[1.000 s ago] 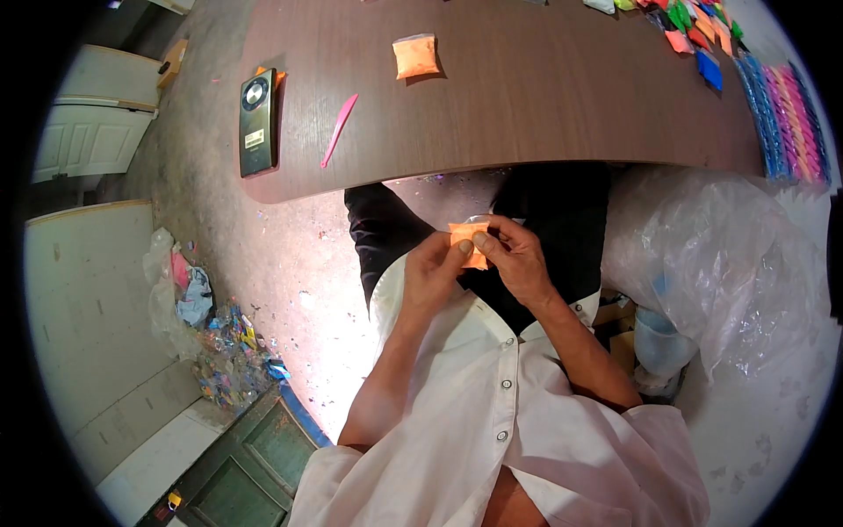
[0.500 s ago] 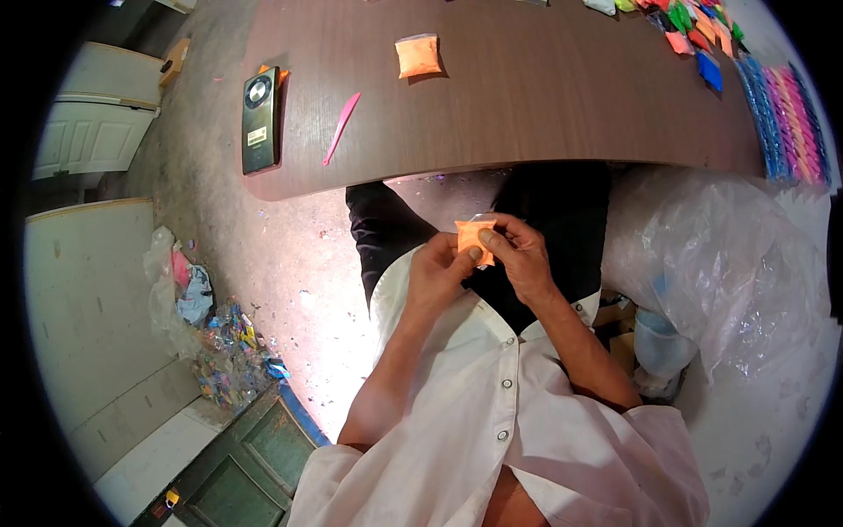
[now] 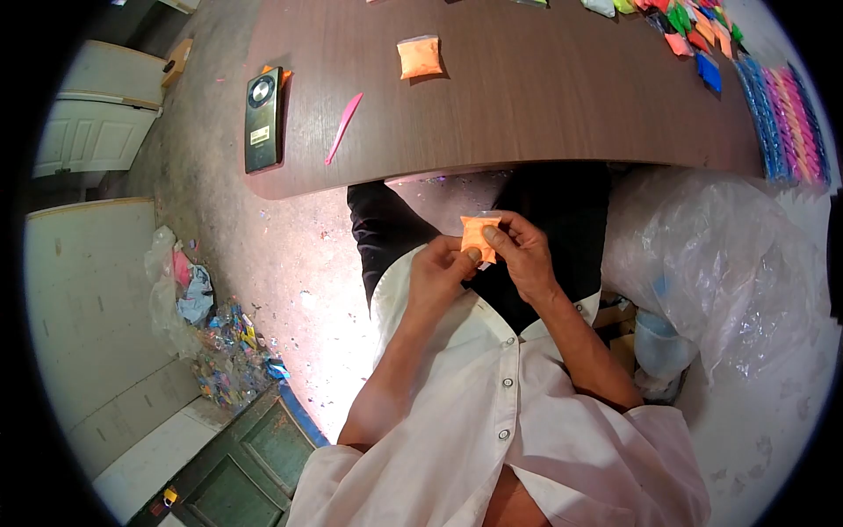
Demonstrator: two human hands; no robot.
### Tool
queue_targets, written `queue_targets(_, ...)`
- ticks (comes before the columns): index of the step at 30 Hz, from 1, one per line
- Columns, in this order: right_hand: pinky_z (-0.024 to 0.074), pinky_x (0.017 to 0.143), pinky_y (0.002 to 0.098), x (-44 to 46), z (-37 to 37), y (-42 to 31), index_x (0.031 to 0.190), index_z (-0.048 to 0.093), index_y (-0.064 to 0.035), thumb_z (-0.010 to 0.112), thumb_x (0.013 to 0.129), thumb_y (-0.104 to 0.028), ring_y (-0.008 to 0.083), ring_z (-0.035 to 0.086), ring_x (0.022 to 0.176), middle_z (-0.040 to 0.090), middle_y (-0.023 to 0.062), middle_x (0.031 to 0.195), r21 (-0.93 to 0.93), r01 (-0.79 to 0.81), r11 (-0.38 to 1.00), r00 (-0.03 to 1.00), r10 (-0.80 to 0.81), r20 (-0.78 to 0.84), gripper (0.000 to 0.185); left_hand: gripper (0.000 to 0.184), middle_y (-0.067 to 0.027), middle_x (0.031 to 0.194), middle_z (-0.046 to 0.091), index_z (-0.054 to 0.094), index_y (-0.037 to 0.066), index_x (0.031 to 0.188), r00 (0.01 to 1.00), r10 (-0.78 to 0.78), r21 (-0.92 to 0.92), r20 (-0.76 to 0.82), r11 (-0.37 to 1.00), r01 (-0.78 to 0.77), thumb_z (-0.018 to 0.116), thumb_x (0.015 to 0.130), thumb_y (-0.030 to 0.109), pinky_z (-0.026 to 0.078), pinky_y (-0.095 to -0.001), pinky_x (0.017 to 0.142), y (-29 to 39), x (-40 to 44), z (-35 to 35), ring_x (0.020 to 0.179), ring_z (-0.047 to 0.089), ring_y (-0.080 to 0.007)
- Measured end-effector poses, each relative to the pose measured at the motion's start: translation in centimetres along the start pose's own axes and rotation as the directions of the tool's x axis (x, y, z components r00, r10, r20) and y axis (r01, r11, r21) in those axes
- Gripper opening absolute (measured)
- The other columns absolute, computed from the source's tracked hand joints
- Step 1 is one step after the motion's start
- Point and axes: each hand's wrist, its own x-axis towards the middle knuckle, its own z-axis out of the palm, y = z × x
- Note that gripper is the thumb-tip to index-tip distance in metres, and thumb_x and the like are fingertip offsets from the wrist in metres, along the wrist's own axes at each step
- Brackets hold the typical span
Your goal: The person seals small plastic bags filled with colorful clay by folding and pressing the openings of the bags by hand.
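Observation:
A small clear packet of orange clay-like material is pinched between both hands above my lap. My left hand grips its lower left part, the thumb pressed on the front. On the other side, my right hand holds the packet's right edge with its thumb across the face. Fingers behind the packet are hidden. A similar orange packet lies on the table. Left of it are a pink plastic knife and a phone, with something orange partly under the phone.
Many coloured packets are heaped at the table's far right, beside blue and pink twisted strips in wrapping. A large clear plastic bag and a translucent bucket stand at my right. Plastic litter lies on the floor at left.
Both hands keep hold of the orange packet. The packet has shifted slightly right and up, and my right thumb sits a little higher on it.

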Motion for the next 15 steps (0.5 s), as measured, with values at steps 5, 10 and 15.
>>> queue_targets(5,0.0506,0.069,0.022,-0.2,-0.1,-0.8,0.11,0.071,-0.0017,0.066,0.096,-0.011,0.0054,0.06,0.079,0.067,0.0001,0.09,0.02,-0.025,0.999,0.999,0.024,0.043,0.017,0.021,-0.0058,0.087,0.072,0.066,-0.001,0.105,0.999,0.03,0.062,0.034,0.998,-0.033,0.072,0.094,0.016,0.05,-0.0231,0.071,0.2,0.2,-0.5,0.075,0.064,-0.0089)
queue_targets(10,0.0511,0.07,0.0219,-0.2,-0.7,-0.4,0.111,0.071,-0.0007,0.066,0.096,-0.01,0.0061,0.061,0.079,0.068,0.0003,0.089,-0.031,0.011,0.999,0.996,-0.008,0.087,0.018,0.018,-0.0035,0.093,0.07,0.068,0.0,0.104,0.998,0.035,-0.018,-0.061,0.999,-0.036,0.072,0.093,0.013,0.05,-0.0232,0.078,1.4,0.1,0.0,0.082,0.063,-0.0091)
queue_targets(15,0.0514,0.072,0.0219,-0.5,-0.6,-0.5,0.111,0.07,-0.0003,0.067,0.096,-0.01,0.0063,0.061,0.082,0.068,0.0006,0.093,-0.132,0.026,0.991,0.99,-0.007,0.144,0.019,0.016,-0.0016,0.09,0.068,0.069,0.0,0.102,0.997,0.041,0.054,-0.059,0.998,-0.038,0.073,0.093,0.012,0.049,-0.0227,0.077,0.4,0.4,-0.8,0.082,0.061,-0.0076)
